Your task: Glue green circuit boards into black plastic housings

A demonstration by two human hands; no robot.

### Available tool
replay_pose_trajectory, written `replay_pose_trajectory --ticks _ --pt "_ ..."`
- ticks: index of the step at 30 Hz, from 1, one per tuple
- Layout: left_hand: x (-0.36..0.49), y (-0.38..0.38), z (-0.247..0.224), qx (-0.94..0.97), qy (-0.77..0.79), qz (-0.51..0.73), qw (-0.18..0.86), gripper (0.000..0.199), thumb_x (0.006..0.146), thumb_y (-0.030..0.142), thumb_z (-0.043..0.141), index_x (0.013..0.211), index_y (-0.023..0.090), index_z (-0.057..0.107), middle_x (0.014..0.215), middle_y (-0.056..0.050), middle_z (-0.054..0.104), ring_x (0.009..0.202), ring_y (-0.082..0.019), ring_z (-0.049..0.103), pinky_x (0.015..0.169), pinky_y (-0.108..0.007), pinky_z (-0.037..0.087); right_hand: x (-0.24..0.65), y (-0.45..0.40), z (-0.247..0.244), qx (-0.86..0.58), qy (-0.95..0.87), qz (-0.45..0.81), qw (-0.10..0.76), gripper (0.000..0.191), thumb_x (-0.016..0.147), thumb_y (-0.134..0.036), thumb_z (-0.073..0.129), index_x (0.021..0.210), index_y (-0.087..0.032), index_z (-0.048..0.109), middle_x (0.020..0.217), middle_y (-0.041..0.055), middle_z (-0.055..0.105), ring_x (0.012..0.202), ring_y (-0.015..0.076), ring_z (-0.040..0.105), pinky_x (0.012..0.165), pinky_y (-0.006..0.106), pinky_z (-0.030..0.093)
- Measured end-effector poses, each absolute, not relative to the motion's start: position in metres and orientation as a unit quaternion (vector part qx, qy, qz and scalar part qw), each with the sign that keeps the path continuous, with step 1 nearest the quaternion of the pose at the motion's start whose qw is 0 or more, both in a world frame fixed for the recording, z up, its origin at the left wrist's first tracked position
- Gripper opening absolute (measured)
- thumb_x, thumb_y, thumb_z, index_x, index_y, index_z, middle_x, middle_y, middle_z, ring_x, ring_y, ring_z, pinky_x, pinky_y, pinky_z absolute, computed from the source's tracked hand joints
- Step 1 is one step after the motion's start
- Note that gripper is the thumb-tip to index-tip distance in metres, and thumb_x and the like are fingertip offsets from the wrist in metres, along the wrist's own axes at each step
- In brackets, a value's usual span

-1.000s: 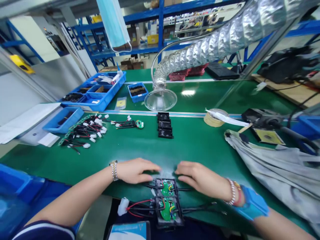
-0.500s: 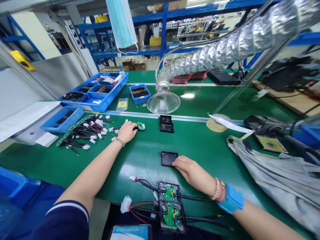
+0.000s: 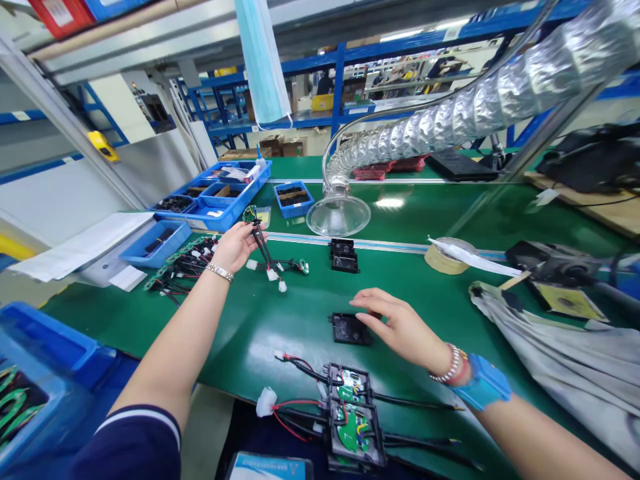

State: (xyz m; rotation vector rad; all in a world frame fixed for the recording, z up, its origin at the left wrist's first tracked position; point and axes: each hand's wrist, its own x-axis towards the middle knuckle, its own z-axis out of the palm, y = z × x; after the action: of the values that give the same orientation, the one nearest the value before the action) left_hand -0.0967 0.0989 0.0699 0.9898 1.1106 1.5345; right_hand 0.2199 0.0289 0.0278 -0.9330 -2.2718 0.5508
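Observation:
My left hand (image 3: pixel 237 245) pinches a wired circuit board (image 3: pixel 250 214) above the table, its black leads and white connectors dangling. Another small board (image 3: pixel 304 267) lies just right of those leads. My right hand (image 3: pixel 395 323) is open, fingers apart, over the right edge of an empty black case half (image 3: pixel 350 329). Two more black case pieces (image 3: pixel 344 256) lie farther back. Near the front edge, black cases with green boards (image 3: pixel 354 423) sit side by side, with cables out both sides. A pile of wired boards (image 3: pixel 183 267) lies left of my left hand.
A clear suction hood (image 3: pixel 339 215) on a silver duct (image 3: pixel 430 123) hangs over the back. Blue bins (image 3: pixel 156 244) stand at the left. A tape roll (image 3: pixel 447 257) and grey cloth (image 3: pixel 540 340) lie at the right; a mask (image 3: pixel 263 63) hangs above.
My left hand has raised a wired board off the table. My right hand has let go of the black case half and opened. The view has shifted left and up.

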Motion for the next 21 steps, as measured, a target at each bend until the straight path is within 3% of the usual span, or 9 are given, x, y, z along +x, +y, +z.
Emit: replay_pose_trajectory --ticks 6,13,17,19,21 --pt "-0.085 0.094 0.072 0.324 0.399 0.706 0.487 0.016 0.074 0.016 0.053 0.069 0.017 0.038 0.075 -0.001 0.061 0.07 -0.013 0.062 0.075 -0.031 0.048 0.213 0.029 0.033 -0.348 -0.855 0.221 0.316 0.018 0.082 -0.026 0.046 0.091 -0.021 0.061 0.098 0.0066 0.06 0.09 0.0178 0.058 0.081 0.034 0.049" --pt "-0.009 0.055 0.072 0.466 0.375 0.57 0.563 0.019 0.067 0.022 0.063 0.074 0.016 0.046 0.071 0.002 0.058 0.063 -0.011 0.059 0.063 -0.025 0.047 0.185 0.034 0.05 -0.362 -0.797 0.297 0.381 0.03 0.079 -0.029 0.053 0.106 -0.018 0.052 0.102 0.0075 0.06 0.086 0.0168 0.058 0.078 0.033 0.049" --pt "0.017 0.036 0.069 0.539 0.385 0.516 0.543 0.017 0.067 0.022 0.064 0.074 0.015 0.05 0.069 0.003 0.056 0.063 -0.009 0.054 0.064 -0.022 0.045 0.178 0.037 0.049 -0.366 -0.732 0.409 0.404 0.016 0.079 -0.028 0.051 0.089 -0.016 0.052 0.087 0.0052 0.062 0.08 0.0152 0.059 0.074 0.031 0.048" --pt "0.016 0.033 0.067 0.576 0.41 0.475 0.524 0.016 0.068 0.024 0.063 0.074 0.014 0.052 0.067 0.003 0.055 0.059 -0.008 0.051 0.058 -0.02 0.042 0.185 0.036 0.049 -0.382 -0.696 0.453 0.406 0.013 0.081 -0.028 0.046 0.079 -0.017 0.05 0.074 0.0024 0.061 0.07 0.0135 0.058 0.07 0.031 0.049" --pt "0.012 0.032 0.066 0.598 0.433 0.435 0.515 0.016 0.07 0.026 0.062 0.074 0.014 0.053 0.063 0.003 0.055 0.052 -0.007 0.047 0.051 -0.019 0.039 0.194 0.033 0.05 -0.383 -0.67 0.494 0.399 0.012 0.082 -0.028 0.044 0.08 -0.017 0.049 0.069 0.0006 0.059 0.067 0.0129 0.058 0.068 0.031 0.049"
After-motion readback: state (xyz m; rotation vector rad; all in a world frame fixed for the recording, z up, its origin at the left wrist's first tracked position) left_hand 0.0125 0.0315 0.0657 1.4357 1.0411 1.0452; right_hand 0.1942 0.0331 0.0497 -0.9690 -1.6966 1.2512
